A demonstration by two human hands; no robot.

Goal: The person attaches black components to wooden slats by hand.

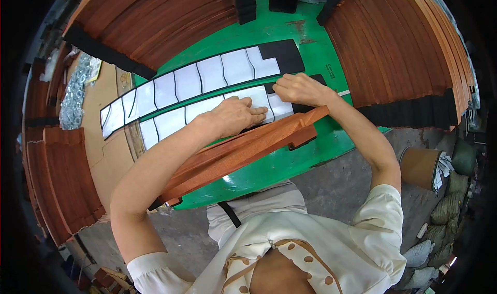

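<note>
Two long black strips faced with white sheets lie side by side on the green tabletop, with wavy dark lines crossing the white. The far strip (187, 81) has a bare black right end. My left hand (234, 117) rests on the near strip (171, 119), its fingers stretched out and pressing on the white facing. At the near strip's right part, my right hand (300, 89) is closed, thumb and fingers pinched together by the edge of the white facing. Whatever is between those fingertips is hidden. A reddish-brown wooden rail (248, 151) lies along the near side, below both hands.
Stacks of reddish-brown boards with black ends stand at the back left (160, 24) and right (398, 50). More boards (64, 175) are at the left beside cardboard (111, 133) and a clear plastic bag of small parts (73, 94). A brown drum (418, 168) stands right on the floor.
</note>
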